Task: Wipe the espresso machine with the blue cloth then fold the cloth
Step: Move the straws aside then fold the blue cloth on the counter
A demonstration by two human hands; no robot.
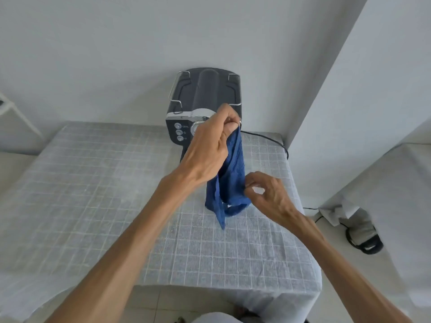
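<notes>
The dark grey espresso machine (205, 99) stands at the far edge of the table, its buttons on the front left. The blue cloth (229, 183) hangs in the air in front of it, bunched lengthwise, its lowest tip just above the tablecloth. My left hand (210, 145) pinches the cloth's top end, covering part of the machine's front. My right hand (268, 194) pinches the cloth's right edge lower down with thumb and forefinger.
The table (93, 194) wears a grey checked cloth. A black power cable (275, 143) runs from the machine over the table's right edge. On the floor at right lie a black object and crumpled white paper (359, 231). A white wall corner juts out at right.
</notes>
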